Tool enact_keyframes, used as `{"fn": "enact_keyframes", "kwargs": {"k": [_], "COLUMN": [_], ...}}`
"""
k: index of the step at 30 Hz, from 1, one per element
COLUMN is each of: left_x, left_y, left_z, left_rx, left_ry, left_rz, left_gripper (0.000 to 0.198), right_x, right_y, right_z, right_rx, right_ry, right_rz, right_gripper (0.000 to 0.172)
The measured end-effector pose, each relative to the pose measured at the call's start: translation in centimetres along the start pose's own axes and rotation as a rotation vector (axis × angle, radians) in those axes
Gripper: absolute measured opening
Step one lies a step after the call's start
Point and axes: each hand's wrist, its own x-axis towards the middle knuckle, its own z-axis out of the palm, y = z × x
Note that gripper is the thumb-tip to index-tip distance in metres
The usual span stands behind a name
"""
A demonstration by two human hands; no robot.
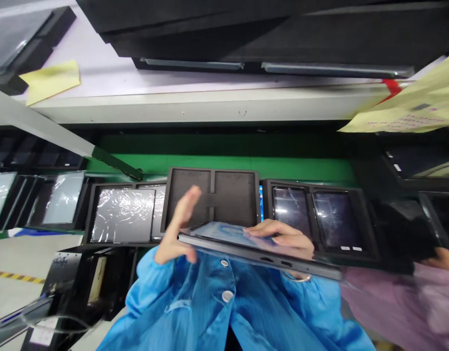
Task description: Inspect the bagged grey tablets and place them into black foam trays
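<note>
A thin grey tablet (257,251) is held tilted in front of my chest, its long edge with port openings facing me. My right hand (283,235) grips it, fingers lying over the glossy face; the thumb is hidden. At the tablet's left end is my left hand (176,231), its fingers stretched up and apart and the thumb near the edge; whether it touches the tablet I cannot tell. Just beyond lies a black foam tray (211,195) with two bare compartments.
Left of it, a foam tray (87,229) holds film-wrapped tablets (124,214); another tray (368,234) at right holds two dark tablets (334,219). A white shelf (209,107) runs overhead with black foam trays (246,34). A co-worker's pink sleeve (392,302) is at right.
</note>
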Motion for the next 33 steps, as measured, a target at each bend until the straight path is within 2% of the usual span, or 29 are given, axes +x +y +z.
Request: {"fn": "enact_keyframes", "kwargs": {"k": [1,3,4,6,9,14,18,23,26,30,33], "left_x": [0.1,0.5,0.9,1.8,2.5,2.1,1.8,2.1,2.1,1.9,2.1], "left_y": [1.2,3.1,3.6,4.0,3.6,3.2,2.7,1.8,2.2,4.0,5.8], "left_z": [2.2,5.3,6.2,6.8,6.6,6.8,6.7,6.2,6.4,6.1,5.3], "left_rx": [-0.026,-0.189,-0.268,-0.378,-0.393,-0.369,-0.329,-0.259,-0.242,-0.171,0.027], "left_ry": [-0.061,-0.098,-0.117,-0.140,-0.128,-0.089,-0.086,-0.146,-0.138,-0.158,-0.267], "left_rz": [0.025,0.160,0.229,0.330,0.341,0.350,0.356,0.426,0.439,0.421,0.448], "left_gripper": [0.088,0.045,0.035,0.036,0.035,0.043,0.035,0.027,0.031,0.034,0.026], "right_x": [0.2,0.5,0.5,0.4,0.2,0.2,0.2,-0.2,-0.2,0.8,2.4], "right_y": [0.1,0.4,0.5,0.6,0.5,0.4,0.6,0.7,0.6,-1.5,-5.0], "right_z": [0.0,0.0,-0.1,-0.3,-0.4,-0.3,-0.5,-0.4,-0.4,-1.7,-2.9], "right_rx": [0.012,0.024,0.018,-0.010,-0.041,-0.034,-0.031,-0.039,-0.042,-0.118,-0.295], "right_ry": [-0.002,0.001,-0.002,-0.021,-0.026,-0.033,-0.082,-0.090,-0.104,-0.181,-0.382], "right_rz": [-0.012,-0.014,-0.009,0.009,0.021,-0.007,-0.024,-0.029,-0.020,0.015,0.077], "right_gripper": [0.034,0.033,0.032,0.033,0.035,0.035,0.034,0.036,0.037,0.032,0.025]}}
